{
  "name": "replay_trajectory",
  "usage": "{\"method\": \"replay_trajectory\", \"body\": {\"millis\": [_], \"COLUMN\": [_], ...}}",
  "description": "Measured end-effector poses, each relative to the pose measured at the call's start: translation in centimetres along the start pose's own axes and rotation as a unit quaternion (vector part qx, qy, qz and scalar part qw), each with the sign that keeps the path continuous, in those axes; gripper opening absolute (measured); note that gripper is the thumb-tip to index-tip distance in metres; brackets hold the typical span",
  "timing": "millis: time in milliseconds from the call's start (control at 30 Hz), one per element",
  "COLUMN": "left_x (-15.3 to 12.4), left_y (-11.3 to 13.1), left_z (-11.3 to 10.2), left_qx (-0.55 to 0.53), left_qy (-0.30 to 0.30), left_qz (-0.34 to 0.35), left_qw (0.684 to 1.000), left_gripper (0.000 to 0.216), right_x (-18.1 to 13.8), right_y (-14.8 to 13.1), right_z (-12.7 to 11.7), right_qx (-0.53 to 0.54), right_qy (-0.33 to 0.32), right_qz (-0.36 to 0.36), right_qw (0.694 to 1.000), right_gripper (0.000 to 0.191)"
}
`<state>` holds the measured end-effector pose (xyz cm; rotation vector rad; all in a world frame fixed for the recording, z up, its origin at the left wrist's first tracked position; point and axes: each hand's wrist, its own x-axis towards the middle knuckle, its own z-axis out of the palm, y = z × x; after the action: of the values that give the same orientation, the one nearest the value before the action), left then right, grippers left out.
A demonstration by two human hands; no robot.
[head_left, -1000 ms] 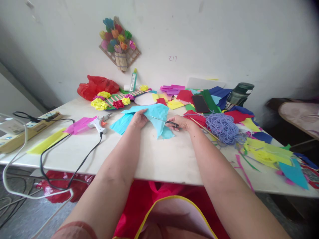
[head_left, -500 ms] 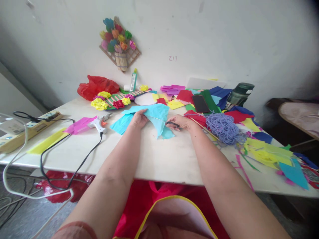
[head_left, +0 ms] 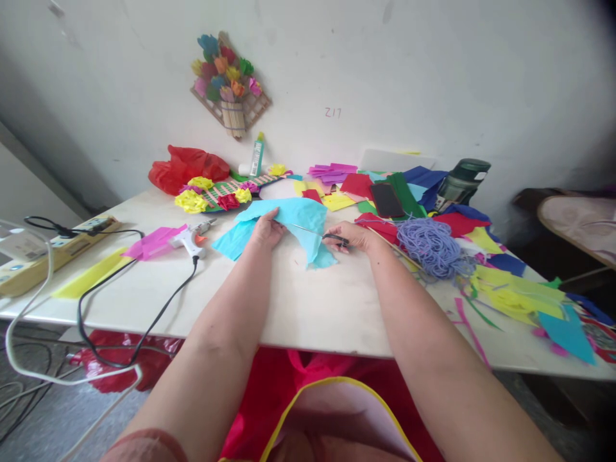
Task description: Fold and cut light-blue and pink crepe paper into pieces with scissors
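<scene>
My left hand pinches a sheet of light blue crepe paper near the middle of the table. My right hand is closed round the black handles of a pair of scissors. The blades point left and lie against the paper, toward my left fingers. Below the blades a flap of the paper hangs down to the tabletop. Another blue piece spreads out to the left of my left hand.
To the left lie a glue gun with its black cord and a power strip. A ball of purple yarn, a phone, a green-lidded bottle and coloured paper scraps crowd the right. A flower-decorated piece lies at the back.
Both hands stay in nearly the same place. The scissors' handles look slightly more spread, and the hanging flap of blue paper has shifted a little.
</scene>
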<state>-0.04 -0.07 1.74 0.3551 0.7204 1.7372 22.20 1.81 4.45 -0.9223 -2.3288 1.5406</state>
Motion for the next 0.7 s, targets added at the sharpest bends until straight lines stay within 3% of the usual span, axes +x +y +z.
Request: {"method": "replay_trajectory", "body": {"millis": [700], "left_x": [0.52], "left_y": [-0.24], "left_z": [-0.34], "left_qx": [0.009], "left_qy": [-0.013], "left_qz": [-0.005], "left_qw": [1.0], "left_gripper": [0.012], "right_x": [0.67], "right_y": [0.63], "right_z": [0.11], "right_qx": [-0.002], "right_qy": [0.0], "right_qz": [-0.014], "right_qw": [1.0], "right_gripper": [0.032]}}
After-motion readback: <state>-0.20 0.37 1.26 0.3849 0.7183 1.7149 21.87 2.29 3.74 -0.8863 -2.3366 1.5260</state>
